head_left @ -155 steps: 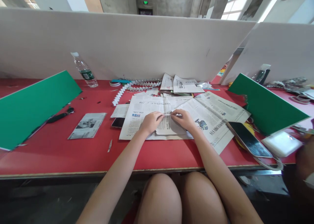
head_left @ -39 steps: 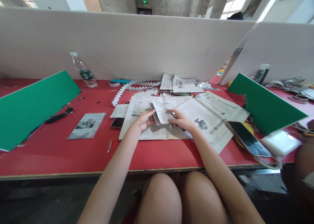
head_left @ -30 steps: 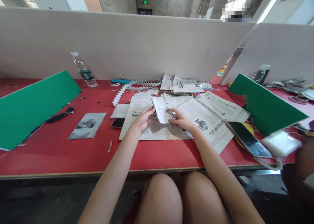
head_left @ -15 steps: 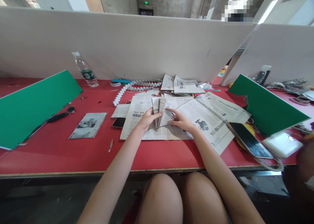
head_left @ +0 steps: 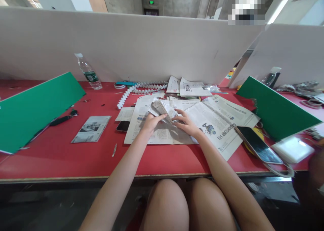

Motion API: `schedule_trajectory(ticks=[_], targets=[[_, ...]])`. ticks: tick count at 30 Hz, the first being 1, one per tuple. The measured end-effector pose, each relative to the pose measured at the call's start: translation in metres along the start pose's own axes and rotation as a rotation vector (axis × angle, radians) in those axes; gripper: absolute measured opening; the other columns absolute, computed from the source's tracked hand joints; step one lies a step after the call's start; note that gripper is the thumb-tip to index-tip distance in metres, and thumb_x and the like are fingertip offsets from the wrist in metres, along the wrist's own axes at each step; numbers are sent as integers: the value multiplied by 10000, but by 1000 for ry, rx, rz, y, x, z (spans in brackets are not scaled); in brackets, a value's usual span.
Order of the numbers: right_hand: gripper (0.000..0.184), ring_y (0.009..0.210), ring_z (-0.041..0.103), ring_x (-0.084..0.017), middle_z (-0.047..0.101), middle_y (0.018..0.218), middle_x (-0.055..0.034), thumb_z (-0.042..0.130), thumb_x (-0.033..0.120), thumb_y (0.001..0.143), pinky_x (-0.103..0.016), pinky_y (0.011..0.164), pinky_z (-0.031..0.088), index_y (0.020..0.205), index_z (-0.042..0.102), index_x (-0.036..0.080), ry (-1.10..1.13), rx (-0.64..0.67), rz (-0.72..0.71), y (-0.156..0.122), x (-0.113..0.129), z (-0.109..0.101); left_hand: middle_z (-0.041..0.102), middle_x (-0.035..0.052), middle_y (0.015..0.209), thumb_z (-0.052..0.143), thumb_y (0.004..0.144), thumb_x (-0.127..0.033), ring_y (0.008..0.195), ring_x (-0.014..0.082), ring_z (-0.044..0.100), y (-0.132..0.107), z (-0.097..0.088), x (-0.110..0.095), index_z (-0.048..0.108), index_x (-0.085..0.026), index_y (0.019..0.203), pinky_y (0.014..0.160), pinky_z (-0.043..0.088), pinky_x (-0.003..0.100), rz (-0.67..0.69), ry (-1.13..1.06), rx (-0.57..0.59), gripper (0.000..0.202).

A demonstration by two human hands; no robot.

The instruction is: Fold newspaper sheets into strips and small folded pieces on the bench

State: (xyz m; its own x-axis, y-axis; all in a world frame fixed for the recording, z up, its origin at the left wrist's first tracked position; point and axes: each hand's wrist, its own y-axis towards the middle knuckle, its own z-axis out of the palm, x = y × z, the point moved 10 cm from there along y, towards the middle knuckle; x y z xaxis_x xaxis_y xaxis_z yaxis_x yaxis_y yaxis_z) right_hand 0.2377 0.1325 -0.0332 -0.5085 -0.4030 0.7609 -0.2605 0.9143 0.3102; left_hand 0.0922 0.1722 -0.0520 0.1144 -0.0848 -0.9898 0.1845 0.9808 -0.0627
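Folded newspaper (head_left: 162, 110), a narrow pleated piece with flaps spreading at its far end, tilts up to the left above the desk. My left hand (head_left: 151, 122) is closed on it, the thumb lying across the front. At its lower right edge is my right hand (head_left: 186, 123), fingers spread apart; whether the fingertips press on the paper I cannot tell. Beneath both hands lies an open newspaper sheet (head_left: 162, 136), and a second sheet (head_left: 220, 123) with a cartoon figure overlaps to the right.
A folded newspaper (head_left: 91, 129) lies left on the red desk (head_left: 162, 160). A zigzag white paper chain (head_left: 124, 97) and more papers (head_left: 193, 87) lie behind. Green boards (head_left: 40, 106) stand either side. A bottle (head_left: 88, 72) is back left; a phone (head_left: 257, 145) is right.
The folded newspaper has tipped from nearly upright to leaning left, and its flaps have spread. My right hand's fingers have spread a little wider.
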Motion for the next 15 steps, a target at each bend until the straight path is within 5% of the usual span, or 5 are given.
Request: schedule_trajectory(ticks=[6, 15], targets=[[235, 1325, 275, -289, 407, 1375, -64, 621, 443, 773, -510, 1074, 201, 920, 656, 262, -117, -31, -11, 0, 6, 3, 684, 65, 924, 751, 620, -273, 825, 215, 637, -1, 6, -2, 616, -184, 972, 672, 516, 308, 35, 31, 16, 388], [161, 1200, 426, -230, 517, 1237, -78, 558, 363, 820, -418, 1029, 290, 851, 630, 223, -73, -43, -36, 1, 5, 4, 631, 36, 827, 704, 657, -263, 741, 164, 598, -8, 26, -7, 604, -157, 898, 619, 489, 266, 77, 90, 132, 282]])
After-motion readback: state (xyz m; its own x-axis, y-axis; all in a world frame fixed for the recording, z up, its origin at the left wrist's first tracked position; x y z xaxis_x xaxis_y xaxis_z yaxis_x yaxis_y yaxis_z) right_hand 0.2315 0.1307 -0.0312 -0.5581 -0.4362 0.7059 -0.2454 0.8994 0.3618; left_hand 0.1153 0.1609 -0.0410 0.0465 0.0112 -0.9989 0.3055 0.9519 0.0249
